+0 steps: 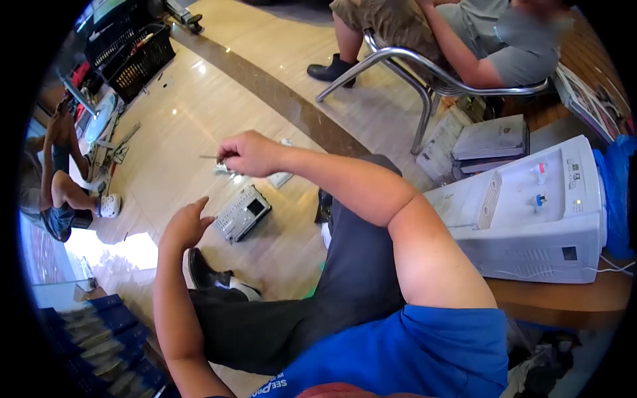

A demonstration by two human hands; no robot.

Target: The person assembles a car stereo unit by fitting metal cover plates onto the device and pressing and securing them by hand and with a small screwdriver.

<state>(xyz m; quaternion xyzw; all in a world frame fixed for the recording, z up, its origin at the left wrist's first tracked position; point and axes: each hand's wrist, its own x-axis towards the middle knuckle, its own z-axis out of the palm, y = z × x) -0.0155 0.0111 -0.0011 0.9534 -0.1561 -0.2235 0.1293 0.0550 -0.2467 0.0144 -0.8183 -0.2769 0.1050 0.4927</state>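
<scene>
My right hand [249,154] is closed, a thin metal rod [208,156] sticking out to the left from its fingers; the rest of that tool is hidden in the grip. On the floor below stands a whitish box-shaped device [232,215] with a small dark screen and rows of slots along its edges. My left hand [186,222] is beside its left side, thumb and forefinger stretched apart, fingertips close to the casing. Behind the device, near my right wrist, lies a flat white piece [281,179]. Another small white bit [221,170] shows under my right hand.
At right, a white water dispenser [531,212] lies on its side near a boxed stack [491,137]. One person [464,46] sits on a metal-framed chair [424,93]; another [50,179] crouches at far left. Black baskets [139,60] stand at the back, blue boxes [99,331] lower left.
</scene>
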